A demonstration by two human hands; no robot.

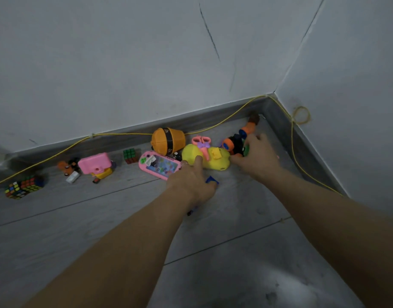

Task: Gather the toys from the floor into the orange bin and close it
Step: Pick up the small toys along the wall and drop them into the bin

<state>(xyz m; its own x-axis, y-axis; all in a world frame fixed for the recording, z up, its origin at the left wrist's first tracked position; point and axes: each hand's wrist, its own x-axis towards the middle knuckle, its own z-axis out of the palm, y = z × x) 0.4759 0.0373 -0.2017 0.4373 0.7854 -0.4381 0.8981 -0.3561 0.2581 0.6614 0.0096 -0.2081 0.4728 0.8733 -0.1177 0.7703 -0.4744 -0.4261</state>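
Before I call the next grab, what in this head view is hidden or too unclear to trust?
- Blue toy: mostly covered by the left hand; its shape is unclear.
- Green piece: largely hidden by the right hand; grip uncertain.
- Orange bin: lying by the wall; open or closed cannot be told.
- Small parts beside the pink camera toy: too small and blurred to identify.

the left hand covers most of a blue toy (only a corner shows); the right hand hides part of the black-and-orange toy.
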